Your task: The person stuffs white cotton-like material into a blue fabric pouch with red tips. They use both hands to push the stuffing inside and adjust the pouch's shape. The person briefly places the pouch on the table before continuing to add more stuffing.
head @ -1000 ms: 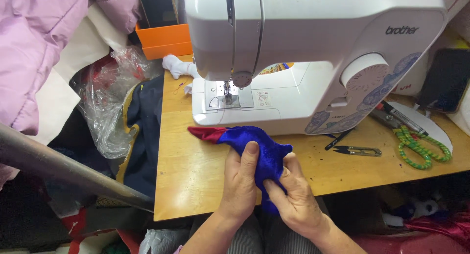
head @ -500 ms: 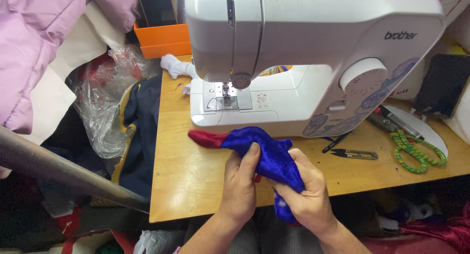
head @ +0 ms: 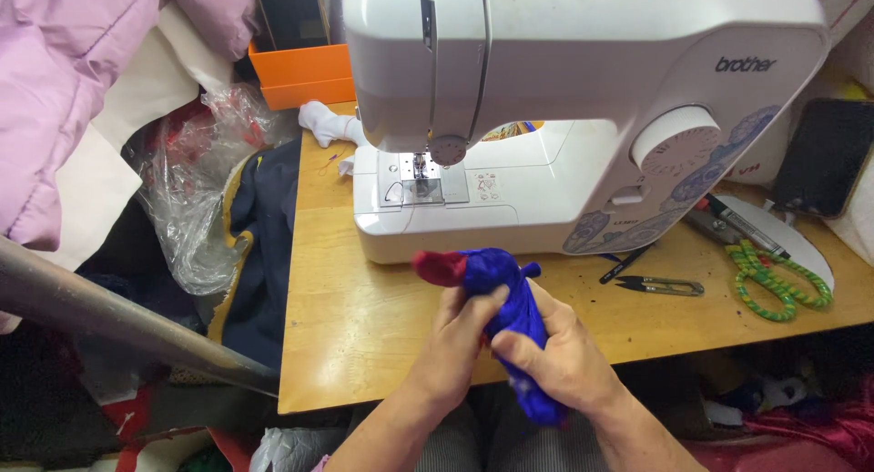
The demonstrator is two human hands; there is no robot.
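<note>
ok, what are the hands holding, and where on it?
Both hands, left hand and right hand, grip the blue cloth around its bunched middle; its red end sticks out.

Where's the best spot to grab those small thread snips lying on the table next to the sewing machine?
Probably the thread snips are best taken by the wider handle end on the right, pinched across both flat arms from above. They lie flat on the wooden table with the pointed blades facing left toward the blue cloth, so coming from the right, on the right hand side, keeps fingers off the tips.
</note>
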